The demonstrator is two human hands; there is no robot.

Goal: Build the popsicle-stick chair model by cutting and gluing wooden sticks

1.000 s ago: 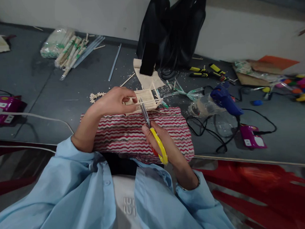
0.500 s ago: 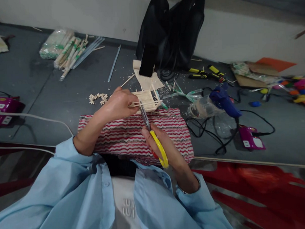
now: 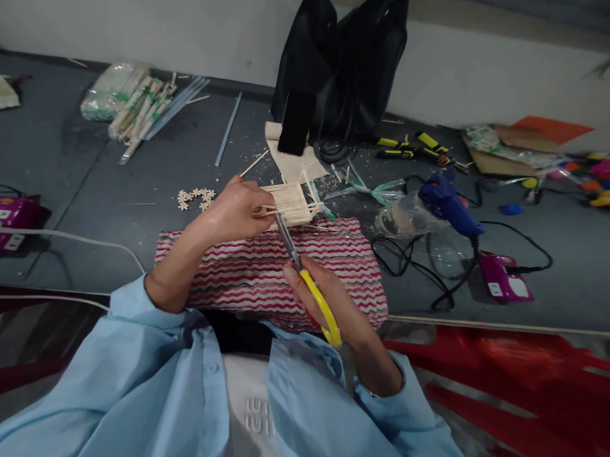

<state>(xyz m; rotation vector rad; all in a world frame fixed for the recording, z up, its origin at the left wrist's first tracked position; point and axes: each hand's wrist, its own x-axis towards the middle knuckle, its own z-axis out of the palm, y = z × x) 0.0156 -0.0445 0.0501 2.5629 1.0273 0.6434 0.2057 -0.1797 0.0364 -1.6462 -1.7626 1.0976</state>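
Closest to your body, your right hand (image 3: pixel 320 291) has its fingers closed around the yellow-and-red handles of the scissors (image 3: pixel 318 300), the blades pointing away from you, which probably lets the tips reach the sticks without your wrist crossing over them. How far the blades are parted you cannot tell from here. Under and between your hands, a striped cloth (image 3: pixel 266 270) covers the near edge of the table (image 3: pixel 147 167). Ahead of the right fingers, your left hand (image 3: pixel 234 209) has its fingers pinched nearly shut on thin sticks (image 3: pixel 268 209), seemingly to steady them beside the blade tips. The light wooden stick frame (image 3: pixel 293 202) sits just beyond the tips, its left end partly hidden by those fingers. Left of them lie small flower-shaped pieces (image 3: pixel 186 199), out of the blades' way. To the right of both hands, the blue glue gun (image 3: pixel 447 203) rests beside a clear container, perhaps parked there for easy reach. Farther past the fingers, a dark phone (image 3: pixel 297 122) leans against the black bag (image 3: pixel 339 74), which seems to prop it up.
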